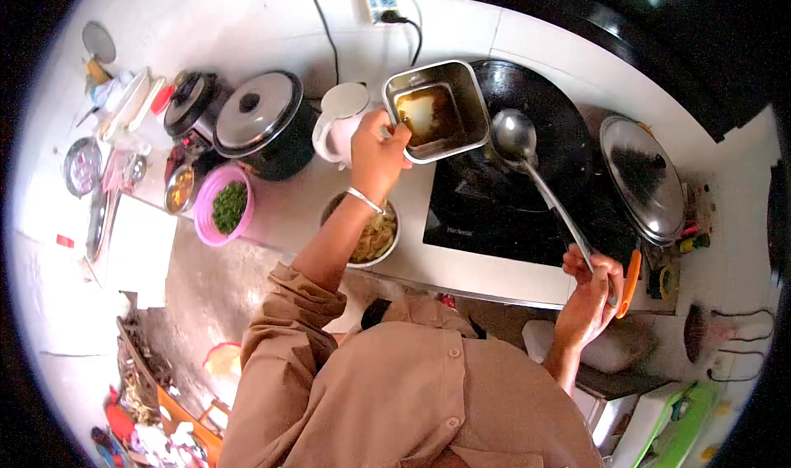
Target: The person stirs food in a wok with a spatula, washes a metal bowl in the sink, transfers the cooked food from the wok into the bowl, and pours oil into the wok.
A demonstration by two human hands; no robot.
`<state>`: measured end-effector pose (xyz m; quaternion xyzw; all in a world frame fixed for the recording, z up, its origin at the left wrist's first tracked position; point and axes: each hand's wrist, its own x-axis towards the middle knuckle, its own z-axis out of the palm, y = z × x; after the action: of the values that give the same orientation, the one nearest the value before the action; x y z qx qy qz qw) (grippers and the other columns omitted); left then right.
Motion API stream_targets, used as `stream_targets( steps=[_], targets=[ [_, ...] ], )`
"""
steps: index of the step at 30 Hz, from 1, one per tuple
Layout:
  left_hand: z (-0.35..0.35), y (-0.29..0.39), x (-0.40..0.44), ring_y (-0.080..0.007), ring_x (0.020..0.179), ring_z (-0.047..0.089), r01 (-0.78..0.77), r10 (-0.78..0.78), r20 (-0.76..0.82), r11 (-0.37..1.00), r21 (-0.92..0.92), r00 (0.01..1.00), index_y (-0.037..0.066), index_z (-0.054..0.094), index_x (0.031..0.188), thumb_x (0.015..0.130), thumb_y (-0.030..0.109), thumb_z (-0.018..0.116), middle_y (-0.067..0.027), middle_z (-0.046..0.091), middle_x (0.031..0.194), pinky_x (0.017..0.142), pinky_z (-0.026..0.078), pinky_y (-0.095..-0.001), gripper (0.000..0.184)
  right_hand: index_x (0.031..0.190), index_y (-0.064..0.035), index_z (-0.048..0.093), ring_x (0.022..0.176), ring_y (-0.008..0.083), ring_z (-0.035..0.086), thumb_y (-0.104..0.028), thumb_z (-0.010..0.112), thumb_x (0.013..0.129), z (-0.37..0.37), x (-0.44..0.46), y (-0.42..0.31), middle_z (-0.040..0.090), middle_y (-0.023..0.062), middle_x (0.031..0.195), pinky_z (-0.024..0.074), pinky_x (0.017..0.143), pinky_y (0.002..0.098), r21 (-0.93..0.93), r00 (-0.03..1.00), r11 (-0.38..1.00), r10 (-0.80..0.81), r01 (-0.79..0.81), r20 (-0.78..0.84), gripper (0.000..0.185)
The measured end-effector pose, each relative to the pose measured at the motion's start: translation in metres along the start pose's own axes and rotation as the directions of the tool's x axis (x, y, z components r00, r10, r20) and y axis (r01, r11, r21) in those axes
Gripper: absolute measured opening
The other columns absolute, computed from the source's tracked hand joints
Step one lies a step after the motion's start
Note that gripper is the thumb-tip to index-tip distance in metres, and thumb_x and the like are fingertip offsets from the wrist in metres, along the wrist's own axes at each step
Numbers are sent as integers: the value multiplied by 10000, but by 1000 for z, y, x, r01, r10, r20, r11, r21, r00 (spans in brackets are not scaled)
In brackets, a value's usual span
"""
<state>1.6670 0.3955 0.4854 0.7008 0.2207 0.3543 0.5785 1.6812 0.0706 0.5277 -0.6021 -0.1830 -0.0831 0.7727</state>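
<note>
My left hand (381,159) grips the near left corner of a square metal container (480,105), which has some brown liquid in its bottom. It is held up beside the left rim of a black wok (560,97). In my right hand (591,295) is the handle of a metal ladle (554,200), its bowl over the wok. Below my left forearm stands a bowl of pale cut food (375,247), partly hidden by the arm. The wok's contents are too dark to make out.
A black cooktop (486,236) lies under the wok, with a lid (644,175) leaning at its right. Left along the counter stand a white pitcher (339,109), a lidded pot (284,151) and a pink bowl (200,212) of chopped greens. Cords (325,27) hang on the wall.
</note>
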Motion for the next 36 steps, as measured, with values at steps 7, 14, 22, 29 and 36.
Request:
stream_targets(
  steps=[7, 14, 22, 29, 36],
  targets=[
    [-83, 24, -34, -165, 566, 632, 162, -176, -114, 979, -119, 978, -40, 565, 837, 827, 69, 583, -85, 573, 784, 415, 529, -260, 110, 1019, 21, 570, 861, 235, 651, -83, 471, 958, 105, 6, 2, 634, 179, 973, 538, 781, 344, 21, 859, 996, 62, -85, 509, 156],
    [-181, -25, -78, -99, 528, 573, 275, -305, -306, 952, -137, 902, 21, 579, 835, 866, 135, 589, -24, 572, 671, 434, 527, -260, 118, 1212, -13, 526, 993, 175, 592, -71, 559, 915, 207, -54, 61, 604, 108, 1068, 472, 889, 308, -92, 500, 959, 221, -269, 837, 304],
    [-260, -120, -119, -196, 479, 615, 428, -420, -511, 897, -111, 750, -2, 521, 722, 810, 120, 592, -119, 596, 599, 421, 533, -324, 166, 1425, -111, 334, 1074, 225, 571, -26, 569, 873, 229, -114, 87, 570, 162, 1172, 435, 968, 344, -384, 102, 820, 465, -425, 879, 606],
    [-280, -205, -130, -203, 451, 609, 581, -554, -471, 807, -103, 686, -20, 558, 836, 808, 130, 594, -93, 568, 565, 433, 514, -321, 157, 1331, -8, 443, 993, 204, 605, -43, 533, 917, 195, -138, 119, 616, 127, 1073, 485, 864, 318, -431, 216, 756, 586, -493, 781, 426],
    [-268, -267, -118, -237, 547, 620, 519, -561, -443, 825, -224, 699, 8, 483, 787, 852, 179, 590, -118, 582, 602, 464, 535, -363, 212, 1288, 2, 489, 938, 184, 614, -96, 537, 927, 194, -151, 113, 631, 119, 1049, 493, 816, 294, -482, 208, 715, 644, -507, 736, 377]
  ],
)
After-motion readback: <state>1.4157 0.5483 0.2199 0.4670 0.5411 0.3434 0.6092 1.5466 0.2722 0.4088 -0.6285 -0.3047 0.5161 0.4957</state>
